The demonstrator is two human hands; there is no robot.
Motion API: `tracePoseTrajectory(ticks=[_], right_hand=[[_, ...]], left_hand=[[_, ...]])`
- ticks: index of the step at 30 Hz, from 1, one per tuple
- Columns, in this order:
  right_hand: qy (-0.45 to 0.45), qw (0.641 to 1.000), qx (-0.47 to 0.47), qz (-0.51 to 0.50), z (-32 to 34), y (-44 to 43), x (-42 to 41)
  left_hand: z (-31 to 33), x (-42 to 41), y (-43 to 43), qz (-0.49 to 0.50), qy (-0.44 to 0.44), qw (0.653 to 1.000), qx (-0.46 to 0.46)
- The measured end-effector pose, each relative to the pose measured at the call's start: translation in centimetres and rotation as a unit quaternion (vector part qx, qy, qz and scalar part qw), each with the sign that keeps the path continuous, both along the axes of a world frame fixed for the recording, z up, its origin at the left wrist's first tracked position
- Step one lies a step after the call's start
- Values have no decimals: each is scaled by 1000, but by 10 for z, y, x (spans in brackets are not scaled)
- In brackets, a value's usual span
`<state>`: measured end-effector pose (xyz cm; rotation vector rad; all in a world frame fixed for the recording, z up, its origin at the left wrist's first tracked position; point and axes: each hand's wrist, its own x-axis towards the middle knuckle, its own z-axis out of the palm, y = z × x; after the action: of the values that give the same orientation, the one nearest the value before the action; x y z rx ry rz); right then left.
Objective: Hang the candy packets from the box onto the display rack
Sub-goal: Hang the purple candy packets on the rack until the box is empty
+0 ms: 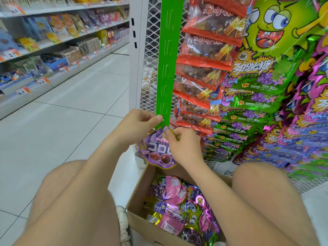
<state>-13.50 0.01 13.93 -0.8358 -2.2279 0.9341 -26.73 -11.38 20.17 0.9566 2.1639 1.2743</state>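
Observation:
A green hanging strip (167, 57) with cut tabs runs down the white mesh display rack (150, 50). My left hand (140, 123) pinches the strip's bottom end. My right hand (182, 144) pinches the top of a round purple grape candy packet (156, 153) together with a green tab at the strip's lowest slot. The packet hangs just below the strip, above an open cardboard box (136, 196) between my knees. Several purple, pink and green packets (175, 206) lie in the box.
Red snack packets (209, 50) hang on a strip to the right, with green and purple candy bags (252, 103) stacked beyond. Store shelves (53, 41) line the aisle on the left. White tiled floor (79, 103) lies between. My knees flank the box.

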Motion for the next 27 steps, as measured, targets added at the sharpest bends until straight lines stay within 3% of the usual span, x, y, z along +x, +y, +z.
tracePoseTrajectory(ticks=[5,8,11,14,18,23,27], right_hand=[[-39,999,7,-11,-12,10,5],[-116,992,-5,-42,-33,21,14],[-256,966,-44,-20,-61,31,31],[-384,918,-90,47,-101,41,54],[-481,864,-134,65,-174,42,97],[-552,810,-170,106,-279,26,138],[-548,810,-182,105,-303,12,150]], left_hand=[[-20,13,-1,-29,268,961,-56],[-43,28,-2,-21,344,936,-71],[-70,45,-1,-45,389,915,-97],[-93,58,6,-155,350,906,-180],[-136,65,15,-312,267,862,-295],[-206,88,10,-440,186,783,-398],[-244,102,-5,-491,138,759,-405]])
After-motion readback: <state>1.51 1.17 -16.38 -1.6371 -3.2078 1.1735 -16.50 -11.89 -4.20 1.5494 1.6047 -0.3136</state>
